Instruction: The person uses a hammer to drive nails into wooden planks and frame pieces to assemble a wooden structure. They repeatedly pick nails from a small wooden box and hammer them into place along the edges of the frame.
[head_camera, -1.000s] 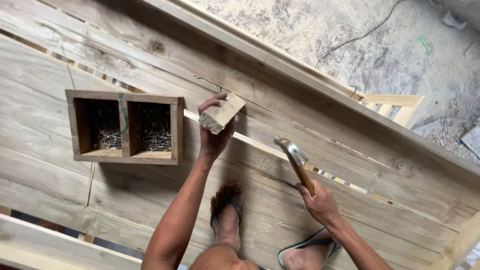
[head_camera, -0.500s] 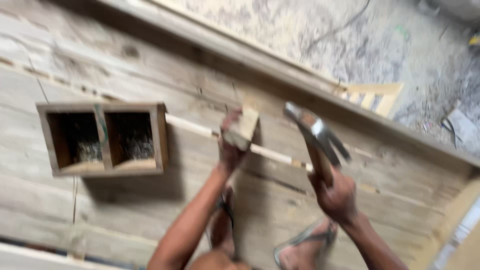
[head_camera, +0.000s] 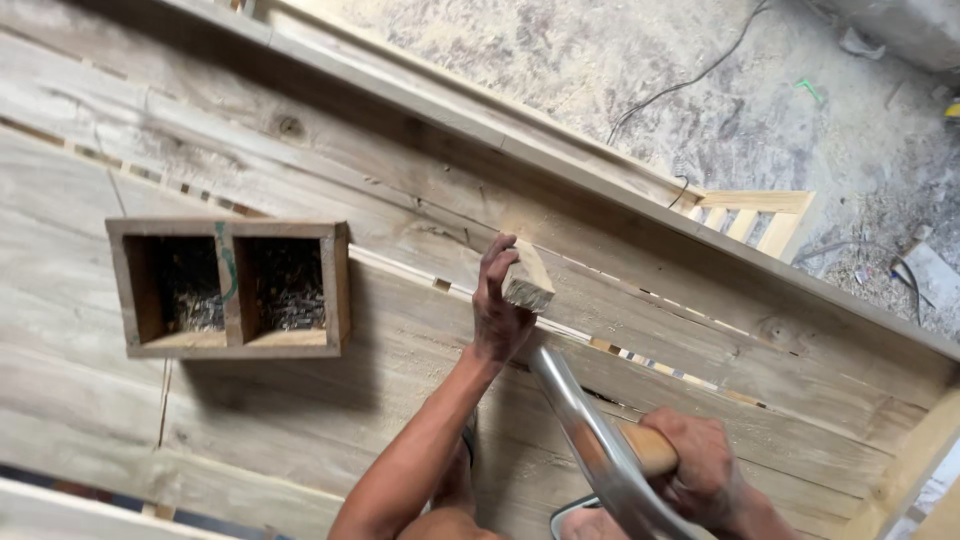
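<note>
My left hand (head_camera: 497, 305) grips a short pale wooden block (head_camera: 527, 279) and holds it down against the plank surface (head_camera: 420, 330), right by a narrow gap between boards. My right hand (head_camera: 700, 467) is wrapped round the wooden handle of a hammer (head_camera: 600, 445). Its shiny metal head points toward the block and lies just below my left hand. The hammer is blurred. My bare legs show at the bottom edge.
A wooden box (head_camera: 230, 288) with two compartments holding small dark nails sits on the planks to the left. A raised board edge (head_camera: 560, 160) borders the work surface. Beyond it lie a dusty floor, a black cable (head_camera: 690, 80) and a slatted wooden frame (head_camera: 750, 220).
The hammer was raised high half a second ago and has swung down toward the block. My left hand keeps the block on the planks. The camera view has shifted.
</note>
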